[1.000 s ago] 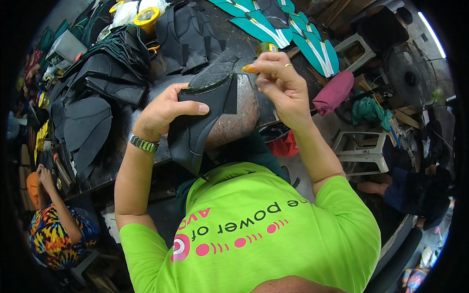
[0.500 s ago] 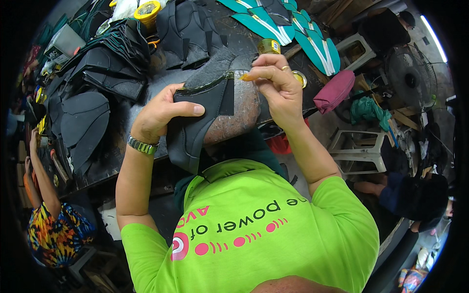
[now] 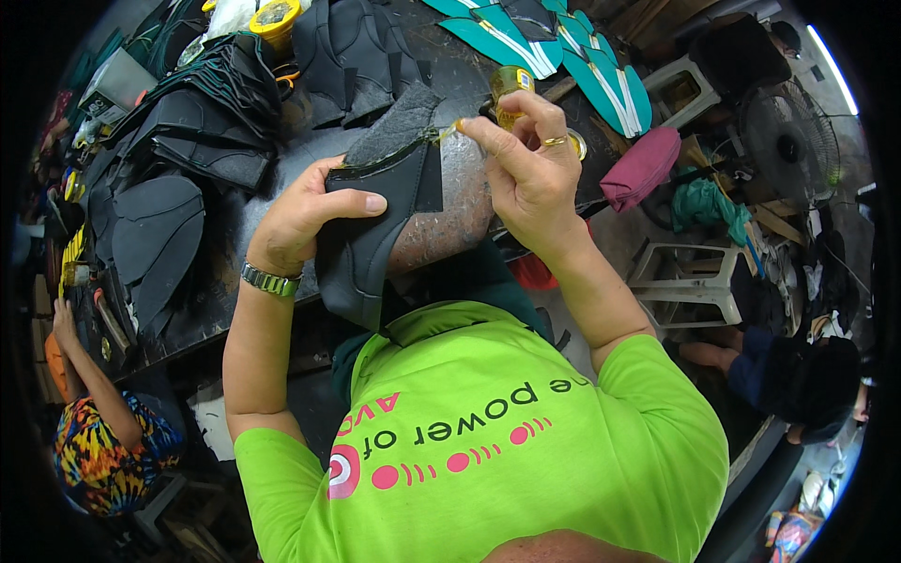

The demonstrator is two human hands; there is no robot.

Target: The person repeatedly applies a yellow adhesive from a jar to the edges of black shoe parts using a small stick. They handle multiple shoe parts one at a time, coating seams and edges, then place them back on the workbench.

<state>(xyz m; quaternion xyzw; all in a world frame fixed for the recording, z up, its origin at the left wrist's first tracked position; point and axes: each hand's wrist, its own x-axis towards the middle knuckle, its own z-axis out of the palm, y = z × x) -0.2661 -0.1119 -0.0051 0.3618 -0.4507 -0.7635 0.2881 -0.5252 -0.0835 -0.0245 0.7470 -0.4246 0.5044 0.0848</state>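
My left hand (image 3: pixel 305 214) grips a dark grey shoe upper piece (image 3: pixel 375 220), thumb laid across its front, holding it above the worktable (image 3: pixel 450 202). My right hand (image 3: pixel 527 159) pinches a small glue brush (image 3: pixel 449 131) whose yellowish tip touches the top edge of the piece. A ring sits on one finger of that hand. A yellow glue jar (image 3: pixel 510 89) stands just behind my right hand. A metal watch (image 3: pixel 269 280) is on my left wrist.
Stacks of black cut shoe parts (image 3: pixel 188 150) cover the left of the table. Teal and white pieces (image 3: pixel 544 42) lie at the far edge. A yellow-lidded tin (image 3: pixel 275 17) stands at the back. Another person in a colourful shirt (image 3: pixel 103 441) sits lower left. White stools (image 3: pixel 680 281) and a fan (image 3: pixel 788 141) stand at right.
My right hand has shifted the brush left along the top edge of the piece. My left hand keeps its grip, thumb now flatter across the piece.
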